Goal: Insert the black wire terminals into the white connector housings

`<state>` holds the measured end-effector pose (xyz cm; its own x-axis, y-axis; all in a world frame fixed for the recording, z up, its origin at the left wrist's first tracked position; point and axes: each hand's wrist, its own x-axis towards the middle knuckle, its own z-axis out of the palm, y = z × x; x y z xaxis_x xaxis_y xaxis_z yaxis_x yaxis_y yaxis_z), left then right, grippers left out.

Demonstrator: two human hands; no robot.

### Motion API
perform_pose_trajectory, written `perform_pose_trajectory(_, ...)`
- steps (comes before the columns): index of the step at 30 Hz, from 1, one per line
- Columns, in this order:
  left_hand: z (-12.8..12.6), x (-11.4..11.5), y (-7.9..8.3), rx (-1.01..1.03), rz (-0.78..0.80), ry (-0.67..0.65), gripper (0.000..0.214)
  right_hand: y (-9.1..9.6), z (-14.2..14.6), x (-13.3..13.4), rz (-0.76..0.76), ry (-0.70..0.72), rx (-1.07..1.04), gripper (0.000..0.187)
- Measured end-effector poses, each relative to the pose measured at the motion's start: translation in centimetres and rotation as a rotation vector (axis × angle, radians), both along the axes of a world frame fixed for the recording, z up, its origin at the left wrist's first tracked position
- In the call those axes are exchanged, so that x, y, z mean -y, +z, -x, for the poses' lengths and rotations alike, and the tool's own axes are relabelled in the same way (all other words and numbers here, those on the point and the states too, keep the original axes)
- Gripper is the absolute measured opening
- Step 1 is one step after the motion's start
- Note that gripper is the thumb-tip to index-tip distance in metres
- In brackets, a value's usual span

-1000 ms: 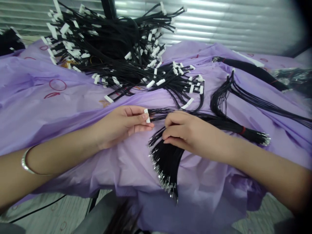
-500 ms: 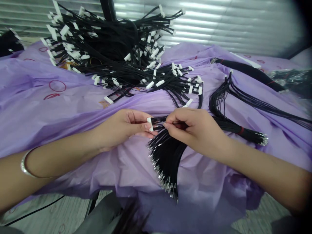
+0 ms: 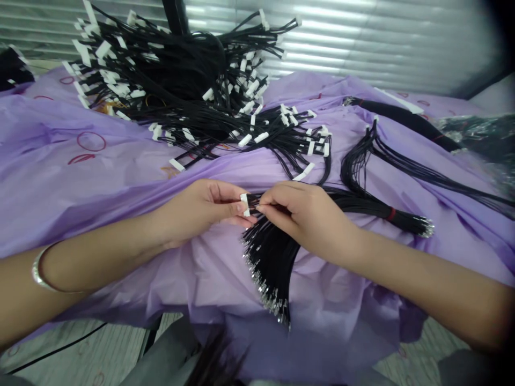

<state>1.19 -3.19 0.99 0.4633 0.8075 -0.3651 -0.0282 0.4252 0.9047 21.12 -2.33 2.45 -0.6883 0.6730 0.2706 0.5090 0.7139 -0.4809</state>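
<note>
My left hand pinches a small white connector between thumb and fingers. Several black wires run from the connector's right side toward my right hand. That hand is closed, its thumb and forefinger pinching a black wire close to the connector. Whether the wire's tip is inside the connector I cannot tell. Under and in front of my right hand, a fan of loose black wires with silvery metal terminals spreads over the purple sheet. A red-banded bundle of black wires extends out to the right.
A large heap of black cables with white connectors fills the back of the purple-covered table. More wire bundles and a clear plastic bag lie at the right. Red rubber bands are scattered at left.
My right hand has moved left along the wire, closer to the connector. My left hand still holds the connector in nearly the same place. The whole view has shifted slightly.
</note>
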Motion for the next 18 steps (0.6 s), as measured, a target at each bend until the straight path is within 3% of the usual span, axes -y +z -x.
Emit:
perform_pose_trajectory(3,0.0,-0.1,0.1,0.072,0.039,0.062,0.007,1.0,-0.9,-0.1,-0.209,0.042,0.011,0.013)
perform_pose_trajectory(5,-0.1,-0.1,0.1,0.116,0.069,0.123,0.011,1.2,-1.3,-0.2,-0.251,0.118,0.030,0.016)
perform_pose_trajectory(9,-0.2,-0.2,0.0,0.165,0.111,0.195,0.009,0.1,-1.2,-0.5,-0.129,0.244,0.179,0.018)
perform_pose_trajectory(13,-0.3,-0.3,-0.1,0.175,0.118,0.222,0.007,-0.6,-0.7,-0.6,-0.013,0.208,0.172,0.010)
perform_pose_trajectory(18,-0.1,-0.2,-0.2,0.153,0.071,0.161,0.008,0.5,-0.8,-0.3,0.133,0.080,0.050,0.006)
